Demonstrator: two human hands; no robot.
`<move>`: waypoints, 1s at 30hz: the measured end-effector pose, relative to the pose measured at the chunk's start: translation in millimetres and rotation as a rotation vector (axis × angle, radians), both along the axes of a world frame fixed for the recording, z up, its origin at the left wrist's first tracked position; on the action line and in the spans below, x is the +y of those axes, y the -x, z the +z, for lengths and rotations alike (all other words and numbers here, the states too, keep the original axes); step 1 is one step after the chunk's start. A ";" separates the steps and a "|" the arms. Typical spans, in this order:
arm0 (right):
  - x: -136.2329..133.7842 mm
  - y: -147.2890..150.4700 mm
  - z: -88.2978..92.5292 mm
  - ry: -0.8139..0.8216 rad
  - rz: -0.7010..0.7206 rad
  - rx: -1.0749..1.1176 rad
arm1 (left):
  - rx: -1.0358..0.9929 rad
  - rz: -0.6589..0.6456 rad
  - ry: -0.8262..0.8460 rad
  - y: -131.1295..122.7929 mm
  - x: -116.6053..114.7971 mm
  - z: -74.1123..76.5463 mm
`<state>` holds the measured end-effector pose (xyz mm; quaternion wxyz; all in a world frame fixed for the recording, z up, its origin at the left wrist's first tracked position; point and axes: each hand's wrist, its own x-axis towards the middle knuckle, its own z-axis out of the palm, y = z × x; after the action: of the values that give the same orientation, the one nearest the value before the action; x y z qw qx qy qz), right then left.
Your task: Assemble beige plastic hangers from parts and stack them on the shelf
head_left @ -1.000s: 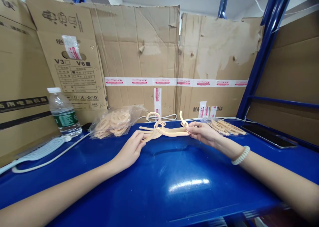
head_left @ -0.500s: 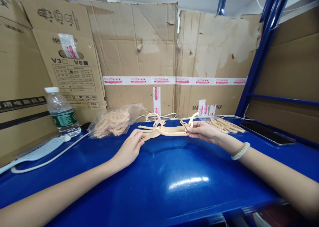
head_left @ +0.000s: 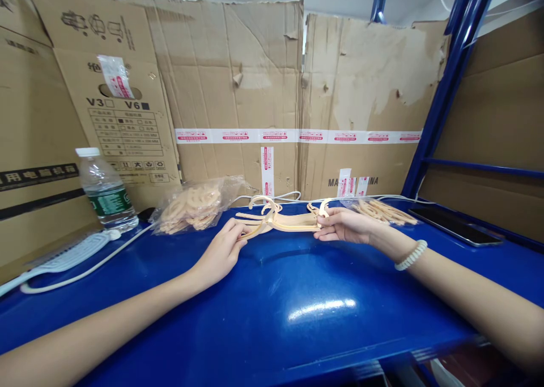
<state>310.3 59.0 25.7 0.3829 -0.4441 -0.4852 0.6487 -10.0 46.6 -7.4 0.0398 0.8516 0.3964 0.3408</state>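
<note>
A beige plastic clothes hanger (head_left: 293, 226) is held level just above the blue tabletop, its curved hook pointing up. My left hand (head_left: 221, 248) is closed on its left end. At the right end, my right hand (head_left: 346, 225) pinches a small beige hook piece (head_left: 324, 208) between thumb and fingertips, against the hanger arm. Whether this piece is seated on the hanger I cannot tell, because the fingers cover the joint. More beige hanger parts (head_left: 246, 216) show behind the held hanger, partly hidden by it.
A clear bag of beige parts (head_left: 191, 205) lies at the back left, and another bag (head_left: 382, 211) at the back right. Left stands a water bottle (head_left: 108, 197) beside a pale fan-like device (head_left: 76, 254) with its cable. A dark phone or tablet (head_left: 454, 225) lies right. Cardboard (head_left: 233, 92) walls the back.
The small hook piece has tilted and come lower, closer to the hanger's right end. My right-hand fingers have shifted slightly left around it; the left hand keeps its hold.
</note>
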 end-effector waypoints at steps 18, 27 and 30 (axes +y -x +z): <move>-4.6 19.1 -10.8 -0.245 -0.248 -0.097 | 0.028 -0.053 0.033 -0.9 -3.9 0.5; -9.1 22.2 -13.2 -0.287 -0.190 -0.107 | 0.025 -0.050 -0.019 0.7 -1.5 -1.7; -9.0 21.8 -14.7 -0.304 -0.172 -0.110 | 0.025 -0.045 -0.016 1.2 -1.2 -1.2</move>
<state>288.5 50.0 11.0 0.4725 -0.4559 -0.5580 0.5075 -11.2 45.4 -8.6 0.0356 0.8648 0.3747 0.3323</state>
